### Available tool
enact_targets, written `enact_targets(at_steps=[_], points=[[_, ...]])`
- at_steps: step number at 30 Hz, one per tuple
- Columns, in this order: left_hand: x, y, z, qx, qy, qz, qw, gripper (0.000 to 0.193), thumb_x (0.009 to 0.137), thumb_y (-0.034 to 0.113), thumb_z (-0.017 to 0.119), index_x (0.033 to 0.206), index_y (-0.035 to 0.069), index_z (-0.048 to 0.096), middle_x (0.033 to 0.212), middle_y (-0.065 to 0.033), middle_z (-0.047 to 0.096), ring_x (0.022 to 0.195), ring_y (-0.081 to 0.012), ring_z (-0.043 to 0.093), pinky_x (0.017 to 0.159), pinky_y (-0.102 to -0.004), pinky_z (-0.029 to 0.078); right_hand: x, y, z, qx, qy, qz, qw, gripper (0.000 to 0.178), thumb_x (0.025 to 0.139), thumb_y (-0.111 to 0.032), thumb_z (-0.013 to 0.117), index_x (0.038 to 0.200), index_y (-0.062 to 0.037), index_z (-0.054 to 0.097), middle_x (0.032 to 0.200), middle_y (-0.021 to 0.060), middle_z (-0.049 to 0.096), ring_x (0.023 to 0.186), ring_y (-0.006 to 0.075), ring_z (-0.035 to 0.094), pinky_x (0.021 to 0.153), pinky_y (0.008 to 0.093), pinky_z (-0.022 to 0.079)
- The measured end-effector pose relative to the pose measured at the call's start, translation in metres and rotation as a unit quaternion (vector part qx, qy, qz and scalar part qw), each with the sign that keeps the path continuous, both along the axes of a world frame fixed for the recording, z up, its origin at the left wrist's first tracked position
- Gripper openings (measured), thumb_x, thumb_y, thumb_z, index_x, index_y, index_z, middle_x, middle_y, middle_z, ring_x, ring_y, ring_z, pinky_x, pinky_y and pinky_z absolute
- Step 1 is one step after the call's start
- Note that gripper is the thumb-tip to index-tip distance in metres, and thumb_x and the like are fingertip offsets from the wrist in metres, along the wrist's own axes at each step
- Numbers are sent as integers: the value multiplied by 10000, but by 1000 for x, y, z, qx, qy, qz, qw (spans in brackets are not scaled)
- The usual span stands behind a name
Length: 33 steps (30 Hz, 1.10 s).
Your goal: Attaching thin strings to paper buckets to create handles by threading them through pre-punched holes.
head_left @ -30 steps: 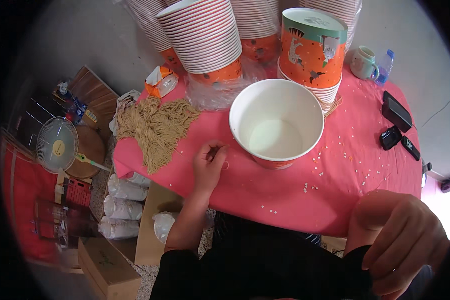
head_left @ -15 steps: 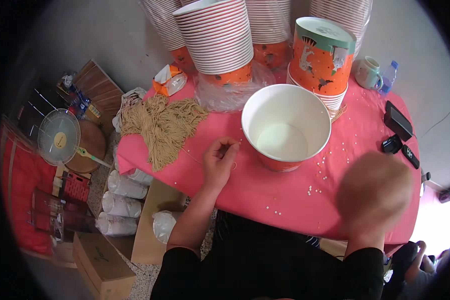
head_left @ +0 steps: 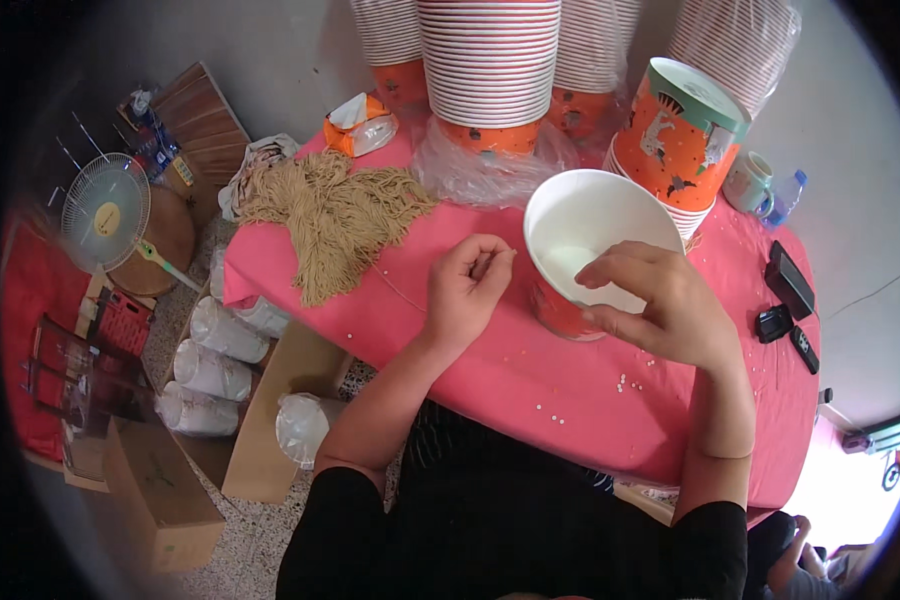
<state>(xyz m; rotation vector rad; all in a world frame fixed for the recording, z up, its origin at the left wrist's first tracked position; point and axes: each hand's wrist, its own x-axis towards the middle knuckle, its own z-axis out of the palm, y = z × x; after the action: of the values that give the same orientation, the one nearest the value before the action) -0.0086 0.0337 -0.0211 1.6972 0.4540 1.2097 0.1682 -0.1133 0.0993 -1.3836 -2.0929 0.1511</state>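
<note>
A large white-lined paper bucket [head_left: 570,222] with an orange outside stands upright on the pink-covered table. Just left of it is my left hand [head_left: 468,290], thumb and fingertips pinched together. A thin tan string [head_left: 402,293] runs from the heap of tan strings [head_left: 345,225] to this hand; its end at the fingertips is too small to see. My right hand [head_left: 660,300] is over the bucket's near right rim, fingers curved and thumb apart, with nothing visible in them. It hides part of the bucket's rim and inside.
Tall stacks of paper buckets [head_left: 490,70] stand at the back, some in clear plastic. An upside-down orange and green bucket [head_left: 675,150] tops another stack. A mug [head_left: 748,182], a bottle [head_left: 788,195] and a black box [head_left: 790,278] lie right. White bits [head_left: 625,383] dot the cloth.
My right hand has swung from the table's right side leftward to the bucket's rim. My left hand stays pinched beside the bucket. The whole view has shifted and tilted slightly.
</note>
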Motion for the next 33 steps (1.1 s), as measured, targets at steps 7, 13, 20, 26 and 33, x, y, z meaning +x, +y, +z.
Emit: enact_targets(at_steps=[7, 13, 20, 26, 33], points=[[7, 9, 13, 93, 1, 22, 995, 68, 799, -34, 658, 836, 0, 611, 638, -12, 481, 554, -67, 423, 502, -249, 356, -5, 31, 0, -59, 9, -70, 996, 170, 804, -39, 677, 970, -7, 664, 833, 128, 675, 776, 258, 663, 700, 359, 508], [10, 12, 9, 117, -22, 13, 993, 108, 779, -37, 669, 854, 5, 605, 710, -45, 545, 574, -109, 497, 524, -264, 409, -4, 52, -5, -88, -14, -90, 992, 203, 846, -102, 648, 1031, -23, 676, 849, 164, 704, 770, 289, 692, 692, 385, 527], [10, 11, 8, 135, -44, 8, 990, 137, 752, -80, 668, 848, -3, 607, 697, -14, 500, 571, -68, 452, 503, -230, 359, -9, 59, -1, -140, -38, -92, 985, 213, 851, -109, 641, 1040, -15, 672, 872, 162, 705, 789, 272, 695, 714, 366, 537], [8, 9, 10, 168, -20, 26, 985, 161, 768, -38, 697, 891, 9, 604, 730, -65, 564, 595, -159, 580, 526, -290, 462, -14, 63, -2, -153, -16, -91, 984, 198, 859, -108, 634, 1024, -8, 674, 875, 160, 703, 791, 260, 693, 721, 362, 539], [9, 11, 7, 196, -54, 44, 978, 145, 771, -73, 702, 890, -3, 657, 727, -74, 603, 604, -156, 576, 518, -277, 436, -7, 71, -13, -190, 34, -84, 978, 165, 864, -65, 646, 1019, -18, 679, 843, 73, 694, 765, 144, 656, 724, 291, 524]])
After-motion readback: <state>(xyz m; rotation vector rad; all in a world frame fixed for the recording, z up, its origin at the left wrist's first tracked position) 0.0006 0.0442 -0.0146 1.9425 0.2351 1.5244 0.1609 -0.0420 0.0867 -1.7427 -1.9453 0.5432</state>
